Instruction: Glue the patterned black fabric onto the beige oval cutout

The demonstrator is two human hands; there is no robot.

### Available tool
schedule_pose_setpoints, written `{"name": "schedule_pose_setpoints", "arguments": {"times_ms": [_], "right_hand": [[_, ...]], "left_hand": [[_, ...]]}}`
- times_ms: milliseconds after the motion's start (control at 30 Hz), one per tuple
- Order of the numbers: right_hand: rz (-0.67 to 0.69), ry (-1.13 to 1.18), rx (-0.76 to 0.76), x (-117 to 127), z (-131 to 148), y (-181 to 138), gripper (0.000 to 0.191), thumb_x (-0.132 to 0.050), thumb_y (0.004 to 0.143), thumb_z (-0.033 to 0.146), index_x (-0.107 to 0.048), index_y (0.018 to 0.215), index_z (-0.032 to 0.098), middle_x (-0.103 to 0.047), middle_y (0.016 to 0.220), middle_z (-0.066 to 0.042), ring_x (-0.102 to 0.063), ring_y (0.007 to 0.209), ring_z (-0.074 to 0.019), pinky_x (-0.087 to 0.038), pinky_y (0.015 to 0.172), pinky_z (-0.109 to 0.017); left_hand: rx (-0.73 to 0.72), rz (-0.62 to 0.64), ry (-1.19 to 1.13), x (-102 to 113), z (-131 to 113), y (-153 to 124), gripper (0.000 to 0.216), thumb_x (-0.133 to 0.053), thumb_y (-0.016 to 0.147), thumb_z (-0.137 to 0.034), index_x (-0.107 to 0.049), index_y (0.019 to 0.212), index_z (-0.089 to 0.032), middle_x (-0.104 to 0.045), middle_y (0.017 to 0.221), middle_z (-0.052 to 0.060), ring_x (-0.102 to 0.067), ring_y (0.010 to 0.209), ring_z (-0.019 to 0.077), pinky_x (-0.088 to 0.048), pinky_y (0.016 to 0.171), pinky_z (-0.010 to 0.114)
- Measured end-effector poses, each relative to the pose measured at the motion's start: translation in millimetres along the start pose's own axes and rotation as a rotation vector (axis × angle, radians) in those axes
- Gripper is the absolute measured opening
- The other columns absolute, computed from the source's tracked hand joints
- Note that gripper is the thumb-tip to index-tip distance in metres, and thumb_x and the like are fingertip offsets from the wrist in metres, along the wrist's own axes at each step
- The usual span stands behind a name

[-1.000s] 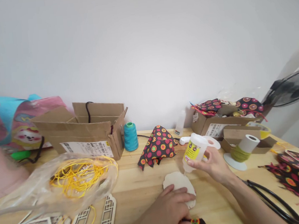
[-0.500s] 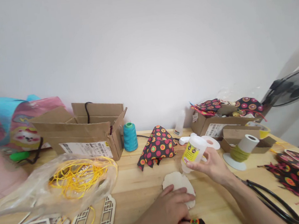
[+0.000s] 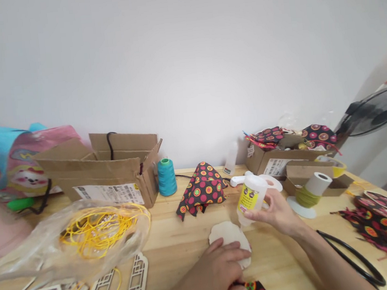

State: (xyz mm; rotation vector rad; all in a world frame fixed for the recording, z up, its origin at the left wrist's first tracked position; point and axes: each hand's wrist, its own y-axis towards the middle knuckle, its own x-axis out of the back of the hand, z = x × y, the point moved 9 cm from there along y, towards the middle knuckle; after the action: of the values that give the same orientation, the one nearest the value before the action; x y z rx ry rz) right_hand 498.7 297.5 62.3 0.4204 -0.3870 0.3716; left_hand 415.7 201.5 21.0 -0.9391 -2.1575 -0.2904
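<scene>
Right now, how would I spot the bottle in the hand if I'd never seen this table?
Look at the wooden table, near its middle, just right of the spotted black cloth heap. There the right hand holds a white bottle tilted, just above a pale flat cutout. It alone has a yellow label; the other bottle stands unheld by the wall.

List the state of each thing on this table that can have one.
Bottle, tilted, gripped by the right hand.
White piece, flat on the table, pressed by the left hand.
Cardboard box, flaps open.
Blue thread spool, upright.
Plastic bag, crumpled, yellow cord inside.
</scene>
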Motion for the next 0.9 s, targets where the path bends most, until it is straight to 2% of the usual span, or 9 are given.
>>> {"name": "schedule_pose_setpoints", "arguments": {"times_ms": [100, 233, 300, 367, 500, 633, 767, 833, 900], "right_hand": [[-0.031, 0.029, -0.021, 2.7, -0.9, 0.2, 0.012, -0.070, 0.065, 0.030, -0.065, 0.068, 0.020, -0.069, 0.070, -0.002, -0.061, 0.067, -0.0206, -0.049, 0.062, -0.029], [0.004, 0.061, -0.028, 1.0, -1.1, 0.8, 0.009, -0.071, 0.063, 0.028, -0.067, 0.066, 0.020, -0.069, 0.067, -0.002, -0.061, 0.064, -0.0215, -0.049, 0.062, -0.031], [-0.064, 0.137, -0.078, 7.4, -9.4, 0.6, 0.012, -0.074, 0.059, 0.026, -0.068, 0.067, 0.020, -0.069, 0.068, -0.002, -0.061, 0.066, -0.0227, -0.048, 0.065, -0.032], [-0.192, 0.250, -0.130, 17.6, -21.9, -0.7, 0.021, -0.076, 0.057, 0.028, -0.068, 0.073, 0.019, -0.070, 0.075, -0.004, -0.062, 0.072, -0.0243, -0.048, 0.069, -0.034], [-0.344, 0.424, -0.145, 28.0, -38.3, -2.5, 0.031, -0.064, 0.069, 0.043, -0.063, 0.086, 0.018, -0.069, 0.091, -0.009, -0.062, 0.085, -0.0272, -0.048, 0.075, -0.038], [-0.377, 0.576, -0.152, 29.2, -39.1, -2.6, 0.036, -0.049, 0.078, 0.050, -0.058, 0.092, 0.018, -0.068, 0.094, -0.010, -0.062, 0.089, -0.0268, -0.051, 0.072, -0.038], [-0.350, 0.654, -0.153, 22.7, -32.0, -2.6, 0.033, -0.054, 0.075, 0.048, -0.058, 0.093, 0.019, -0.067, 0.097, -0.009, -0.061, 0.091, -0.0253, -0.051, 0.072, -0.035], [-0.317, 0.668, -0.147, 14.1, -28.2, -2.9, 0.032, -0.061, 0.071, 0.043, -0.058, 0.093, 0.020, -0.067, 0.097, -0.008, -0.061, 0.092, -0.0247, -0.050, 0.076, -0.035], [-0.271, 0.628, -0.149, 1.6, -25.1, -3.8, 0.033, -0.068, 0.066, 0.037, -0.058, 0.093, 0.020, -0.069, 0.092, -0.007, -0.062, 0.087, -0.0238, -0.049, 0.077, -0.035]], "left_hand": [[0.014, 0.005, -0.003, 0.6, 0.0, 0.1, 0.017, -0.051, 0.077, -0.017, -0.063, 0.089, -0.019, -0.049, 0.128, 0.004, -0.034, 0.123, 0.0168, -0.016, 0.105, 0.041], [0.017, -0.009, -0.018, -0.3, 3.3, 0.6, 0.016, -0.051, 0.077, -0.017, -0.062, 0.087, -0.021, -0.050, 0.128, 0.004, -0.035, 0.123, 0.0173, -0.017, 0.104, 0.042], [-0.003, -0.022, -0.009, -3.5, 6.7, 1.5, 0.014, -0.052, 0.076, -0.019, -0.062, 0.086, -0.021, -0.050, 0.128, 0.003, -0.035, 0.122, 0.0176, -0.018, 0.104, 0.042], [-0.028, -0.044, 0.013, -6.6, 10.3, 2.3, 0.012, -0.052, 0.076, -0.020, -0.062, 0.083, -0.021, -0.050, 0.128, 0.003, -0.036, 0.122, 0.0175, -0.018, 0.104, 0.041], [-0.112, -0.103, 0.055, -6.5, 8.0, 1.7, 0.011, -0.051, 0.078, -0.024, -0.061, 0.080, -0.020, -0.053, 0.125, 0.003, -0.041, 0.119, 0.0159, -0.022, 0.103, 0.033], [-0.228, -0.109, 0.116, -9.3, -5.5, 0.9, 0.017, -0.045, 0.084, -0.026, -0.060, 0.083, -0.019, -0.062, 0.113, 0.005, -0.054, 0.105, 0.0139, -0.028, 0.100, 0.027], [-0.345, -0.079, 0.203, -20.8, -17.2, 2.8, 0.027, -0.036, 0.088, -0.025, -0.062, 0.087, -0.018, -0.071, 0.092, 0.005, -0.064, 0.085, 0.0142, -0.039, 0.090, 0.025], [-0.269, -0.026, 0.187, -26.5, -11.4, 7.8, 0.027, -0.039, 0.087, -0.025, -0.061, 0.098, -0.014, -0.068, 0.102, 0.008, -0.060, 0.096, 0.0174, -0.038, 0.093, 0.025], [-0.074, 0.024, 0.135, -32.0, 6.5, 13.2, 0.035, -0.041, 0.085, -0.026, -0.054, 0.112, -0.007, -0.056, 0.119, 0.015, -0.049, 0.111, 0.0235, -0.033, 0.098, 0.029]]}}
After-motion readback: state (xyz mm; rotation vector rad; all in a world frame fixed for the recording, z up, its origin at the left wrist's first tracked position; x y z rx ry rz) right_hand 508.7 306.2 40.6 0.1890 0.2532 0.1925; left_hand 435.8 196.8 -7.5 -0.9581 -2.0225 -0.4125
